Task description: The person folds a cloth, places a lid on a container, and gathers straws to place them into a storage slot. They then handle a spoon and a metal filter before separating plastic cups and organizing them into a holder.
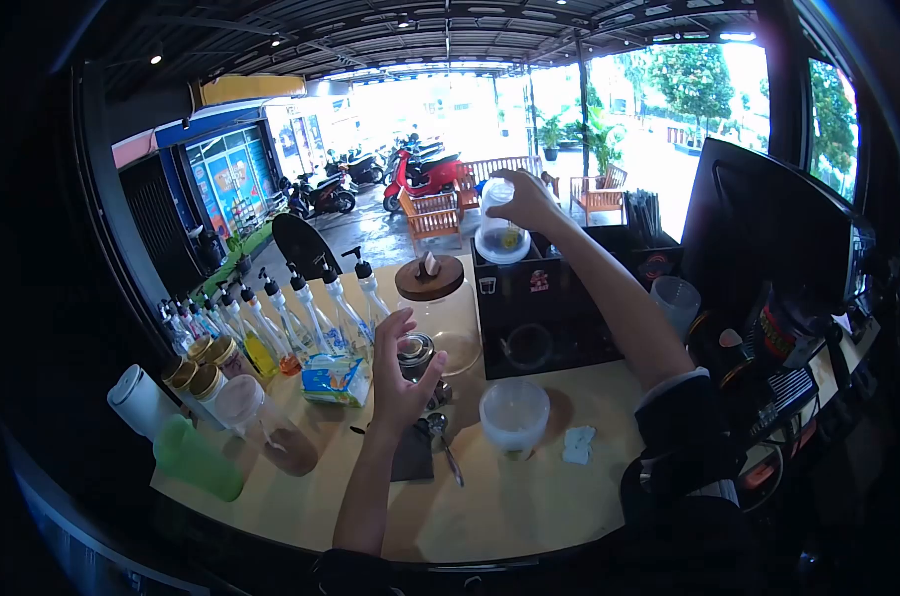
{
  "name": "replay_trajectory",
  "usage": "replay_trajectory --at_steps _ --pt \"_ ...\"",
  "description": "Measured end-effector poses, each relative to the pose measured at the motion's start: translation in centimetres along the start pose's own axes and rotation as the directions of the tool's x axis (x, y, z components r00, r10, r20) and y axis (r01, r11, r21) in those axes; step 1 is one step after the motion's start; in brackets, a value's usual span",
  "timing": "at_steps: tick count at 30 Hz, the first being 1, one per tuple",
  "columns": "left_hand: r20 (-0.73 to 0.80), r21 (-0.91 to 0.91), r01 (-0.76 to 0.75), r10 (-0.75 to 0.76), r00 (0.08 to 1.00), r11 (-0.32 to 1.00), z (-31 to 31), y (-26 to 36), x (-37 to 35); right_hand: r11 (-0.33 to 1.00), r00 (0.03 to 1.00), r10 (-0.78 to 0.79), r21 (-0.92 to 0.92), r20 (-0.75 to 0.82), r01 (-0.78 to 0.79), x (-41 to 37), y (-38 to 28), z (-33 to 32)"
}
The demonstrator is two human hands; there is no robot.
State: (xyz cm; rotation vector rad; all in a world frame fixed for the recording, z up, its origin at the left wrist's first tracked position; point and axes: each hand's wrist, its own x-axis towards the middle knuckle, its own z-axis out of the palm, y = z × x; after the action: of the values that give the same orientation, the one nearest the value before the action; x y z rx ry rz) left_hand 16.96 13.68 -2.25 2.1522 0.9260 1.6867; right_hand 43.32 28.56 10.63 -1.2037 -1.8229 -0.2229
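My right hand (529, 202) reaches far forward and is closed around the upper part of a clear plastic cup (501, 241), wide at its lower end, at the black box organizer (559, 333). My left hand (402, 382) is raised over the counter with thumb and fingers apart, holding nothing. Close behind it stands a small metal-lidded jar (416, 350), partly hidden. A glass jar (455, 328) with a wooden lid (431, 279) is beyond. A translucent plastic cup (514, 415) stands on the counter between my arms. A metal spoon (450, 455) lies beside a dark square pad (412, 459).
Several pump bottles (316, 313) line the left back edge. A tissue pack (334, 380), a tumbler of brown powder (289, 449) and a green cup (200, 459) stand nearer. Crumpled white tissue (578, 444) lies right. A black monitor (767, 228) rises at the right.
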Motion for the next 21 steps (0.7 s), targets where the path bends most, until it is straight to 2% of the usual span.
replay_trajectory --at_steps 1,3,5,8,15,16,17,20,21 --pt "-0.005 -0.009 -0.004 0.004 1.0 1.0 0.0 -0.2 -0.1 1.0 1.0 0.002 0.002 0.0 -0.002 0.5 0.3 0.4" --pt "0.0 -0.023 0.019 -0.019 1.0 1.0 0.1 -0.5 -0.3 0.994 0.99 0.074 -0.084 0.12 -0.064 1.0 0.7 1.1" --pt "0.005 -0.04 0.023 -0.023 1.0 0.999 0.2 -0.8 -0.4 0.993 0.99 0.086 -0.086 0.115 -0.077 0.7 0.8 1.7" --pt "0.014 -0.053 0.04 -0.039 0.999 0.998 0.4 -1.1 -0.6 0.992 0.955 0.112 -0.083 0.274 -0.093 0.4 1.6 2.8" --pt "0.031 -0.099 0.058 -0.055 0.998 0.993 0.9 -1.4 -0.8 0.988 0.955 0.115 -0.128 0.275 -0.082 -2.1 1.4 3.3" --pt "0.039 -0.093 0.052 -0.049 0.998 0.994 0.9 -1.5 -0.9 0.993 0.955 0.049 -0.119 0.293 -0.014 -2.2 1.7 3.4" --pt "0.047 -0.087 0.047 -0.043 0.998 0.995 1.0 -1.5 -0.9 0.993 0.954 0.051 -0.12 0.294 -0.016 -2.3 1.9 3.5" --pt "0.065 -0.096 0.061 -0.055 0.996 0.993 1.3 -1.4 -1.2 0.993 0.931 0.107 -0.093 0.348 -0.08 -2.5 2.3 3.5" --pt "0.066 -0.099 0.061 -0.055 0.996 0.993 1.4 -1.4 -1.2 0.982 0.915 0.152 -0.159 0.373 -0.099 -2.7 2.2 3.4"
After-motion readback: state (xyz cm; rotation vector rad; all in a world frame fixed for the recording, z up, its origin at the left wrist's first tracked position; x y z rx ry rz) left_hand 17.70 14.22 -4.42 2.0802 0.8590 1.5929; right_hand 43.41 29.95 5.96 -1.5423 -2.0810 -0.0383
